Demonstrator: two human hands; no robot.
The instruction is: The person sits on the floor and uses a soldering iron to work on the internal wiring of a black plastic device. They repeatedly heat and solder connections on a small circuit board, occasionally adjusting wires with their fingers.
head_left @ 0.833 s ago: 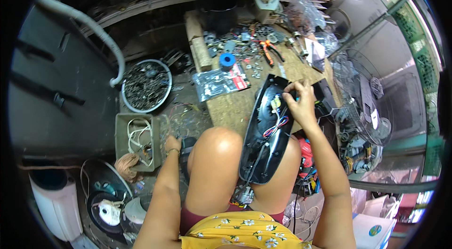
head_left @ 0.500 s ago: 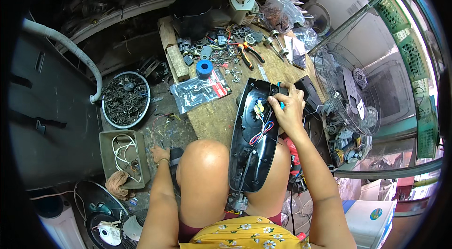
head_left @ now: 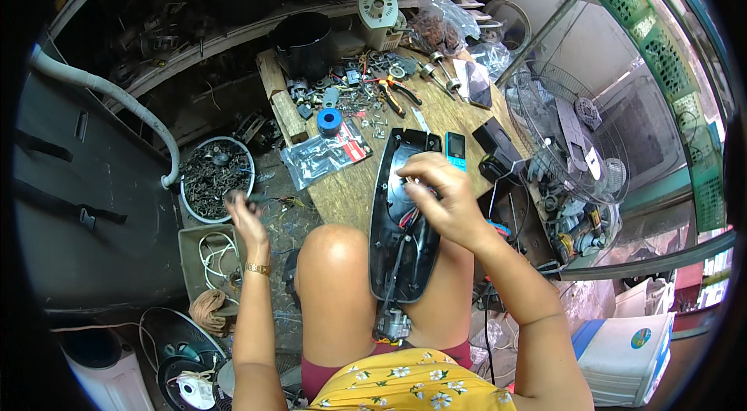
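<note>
Across my thighs lies a long black plastic shell [head_left: 405, 267], its hollow side up, with red and blue wires [head_left: 408, 218] inside. A small metal-and-wire part [head_left: 394, 323] sits at its near end. My right hand [head_left: 447, 197] is over the shell's upper half, thumb and fingers bent together above the wires. It covers the connectors, and what it pinches is hidden. Off to the left, my left hand [head_left: 250, 226] is raised above the floor near a bowl of screws [head_left: 253, 189]. Its fingers are drawn together round something small and dark, too blurred to name.
On the wooden board [head_left: 342, 197] are a blue tape roll [head_left: 329, 122], a plastic bag [head_left: 323, 153], pliers [head_left: 395, 97], loose metal parts and a blue phone [head_left: 455, 150]. A grey bin [head_left: 191, 255] with white cable stands left; a wire fan guard [head_left: 572, 154] is at right.
My right hand has left the shell's upper right edge and moved over its inside. My left hand has risen from the floor. The blue phone now shows fully.
</note>
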